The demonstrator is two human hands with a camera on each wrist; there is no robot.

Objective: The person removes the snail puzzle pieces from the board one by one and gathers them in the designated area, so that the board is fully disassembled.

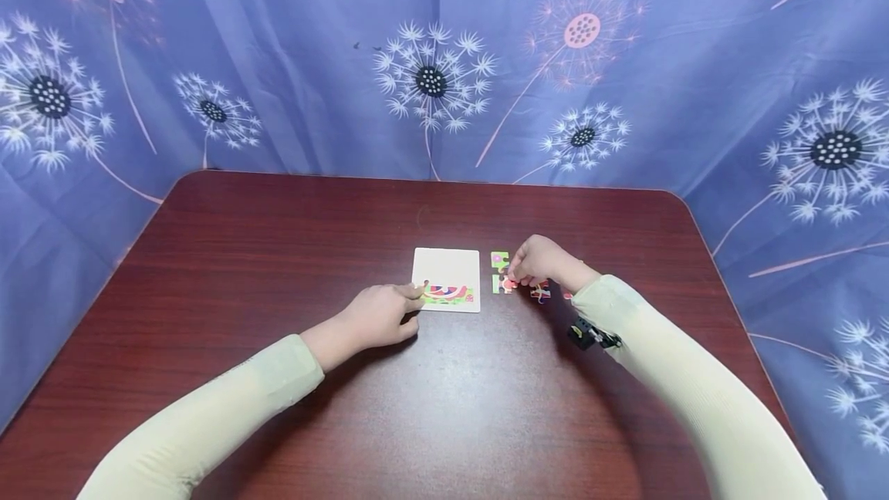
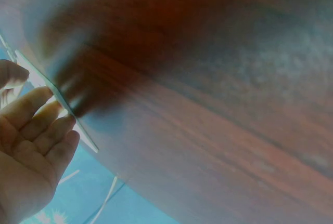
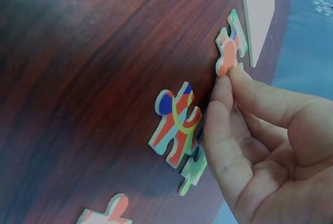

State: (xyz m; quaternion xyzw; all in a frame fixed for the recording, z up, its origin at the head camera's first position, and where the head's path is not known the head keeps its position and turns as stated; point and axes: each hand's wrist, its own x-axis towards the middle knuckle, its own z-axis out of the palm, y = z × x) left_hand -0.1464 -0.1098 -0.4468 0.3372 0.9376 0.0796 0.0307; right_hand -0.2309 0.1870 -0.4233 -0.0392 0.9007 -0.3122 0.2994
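Note:
A white square puzzle board (image 1: 447,262) lies on the table, with a colourful row of fitted pieces (image 1: 447,294) along its near side. My left hand (image 1: 378,316) rests at the board's left edge, its fingertips touching the board there. Just right of the board, my right hand (image 1: 545,261) pinches a puzzle piece (image 3: 227,56) with red, green and blue print between thumb and fingertips. Another green puzzle piece (image 1: 499,259) lies beyond it. Under the right hand is a puzzle piece (image 3: 177,122) with blue, red and yellow print, next to a green puzzle piece (image 3: 193,172).
Another red-tabbed puzzle piece (image 3: 106,213) lies farther right on the dark reddish wooden table (image 1: 444,407). A blue curtain (image 1: 312,60) with dandelion prints hangs behind the table and along its sides. A small black device (image 1: 583,332) is strapped at the right wrist.

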